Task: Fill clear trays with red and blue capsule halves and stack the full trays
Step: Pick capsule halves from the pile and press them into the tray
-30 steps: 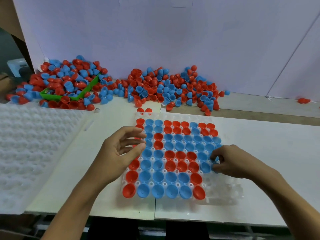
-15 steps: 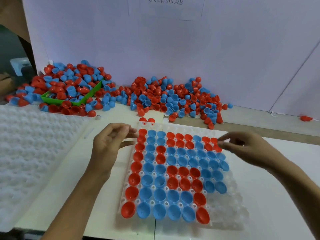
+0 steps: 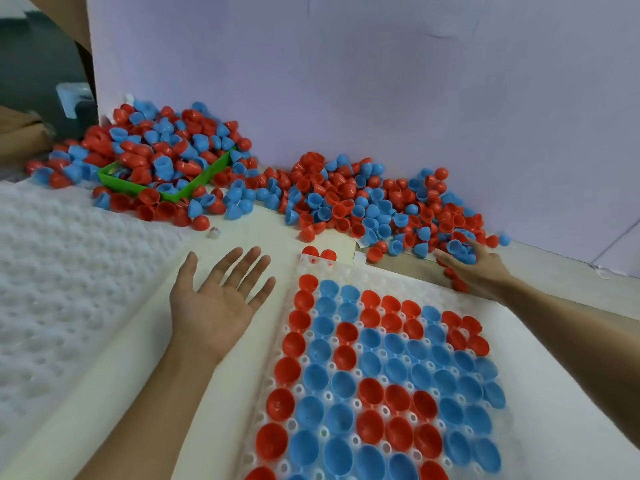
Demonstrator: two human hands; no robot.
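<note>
Both hands had left the tray: the right hand [image 3: 479,268] had gone out to the pile, the left hand [image 3: 216,299] had swung clear and turned palm up.

The left hand lay flat and released, fingers straight, holding nothing, left of centre between the tray [image 3: 381,375] and the spare trays [image 3: 69,289] along the left edge. At right of centre, the right hand's fingers were curled into the near edge of the pile [image 3: 374,206], touching capsule halves; whether it gripped one could not be told. The tray, at lower centre, looked mostly filled with red and blue halves, though pockets along its far rim and right side were bare. Judged from this, filling was well along but unfinished, and stacking was not yet done. A green bin [image 3: 173,188] sat in the upper-left heap.
</note>
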